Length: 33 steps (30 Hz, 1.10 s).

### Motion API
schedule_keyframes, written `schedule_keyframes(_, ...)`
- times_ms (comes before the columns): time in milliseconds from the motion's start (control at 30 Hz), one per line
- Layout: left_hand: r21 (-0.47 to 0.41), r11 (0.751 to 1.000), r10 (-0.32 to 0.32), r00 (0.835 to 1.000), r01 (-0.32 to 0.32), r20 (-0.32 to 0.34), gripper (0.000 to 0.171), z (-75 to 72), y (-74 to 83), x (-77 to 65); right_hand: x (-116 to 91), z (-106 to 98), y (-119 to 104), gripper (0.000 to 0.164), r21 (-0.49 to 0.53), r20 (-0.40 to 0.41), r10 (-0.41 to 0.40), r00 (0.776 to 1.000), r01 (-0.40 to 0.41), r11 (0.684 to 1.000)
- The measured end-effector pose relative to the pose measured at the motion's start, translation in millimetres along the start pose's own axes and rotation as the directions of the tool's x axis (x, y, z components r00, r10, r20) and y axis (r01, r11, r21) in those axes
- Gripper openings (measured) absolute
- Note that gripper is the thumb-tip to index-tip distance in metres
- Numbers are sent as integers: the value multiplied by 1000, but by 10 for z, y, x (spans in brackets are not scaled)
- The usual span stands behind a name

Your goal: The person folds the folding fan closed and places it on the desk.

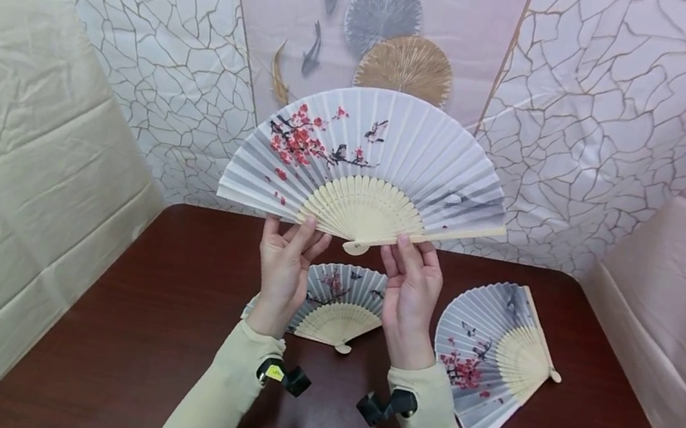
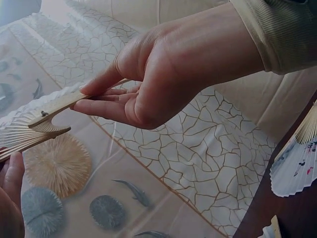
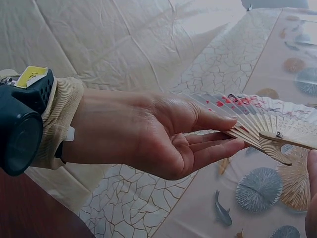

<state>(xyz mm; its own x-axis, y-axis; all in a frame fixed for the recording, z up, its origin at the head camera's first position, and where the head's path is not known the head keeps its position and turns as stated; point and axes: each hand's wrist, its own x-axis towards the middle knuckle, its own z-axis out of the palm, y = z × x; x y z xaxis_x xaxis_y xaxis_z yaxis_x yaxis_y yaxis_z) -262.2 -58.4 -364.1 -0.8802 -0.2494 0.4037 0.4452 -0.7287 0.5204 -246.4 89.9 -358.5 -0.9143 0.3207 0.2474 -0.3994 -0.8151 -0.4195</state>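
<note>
A spread folding fan (image 1: 390, 142), with pale pleats, red blossoms, small birds and light wooden ribs, is held up above the table between both hands. My left hand (image 1: 284, 265) pinches its left lower edge, thumb in front and fingers behind. At the right lower edge, my right hand (image 1: 412, 291) pinches the guard stick the same way. The rounded pivot end points down between the hands. The left wrist view shows mainly the right hand (image 2: 163, 74) on the guard stick; the right wrist view shows mainly the left hand (image 3: 168, 136) on the ribs.
Below the hands, a second open fan (image 1: 341, 317) lies on the dark brown table (image 1: 156, 334), partly hidden by the arms. Another open fan (image 1: 493, 359) lies at the right, turned sideways. A patterned cloth backdrop (image 1: 591, 135) hangs behind, with beige cloth walls (image 1: 17, 149) on both sides.
</note>
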Motion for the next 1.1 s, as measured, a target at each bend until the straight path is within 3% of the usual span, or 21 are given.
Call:
schedule_keyframes(533,44,999,-6,1000,5,19,37,17,66,31,-3,12,6,13,-8,9,-24,1000,24,1000)
schedule_keyframes(1100,99,995,-16,1000,14,10,35,21,120,24,-27,20,-10,17,-21,13,8,1000,-8,1000)
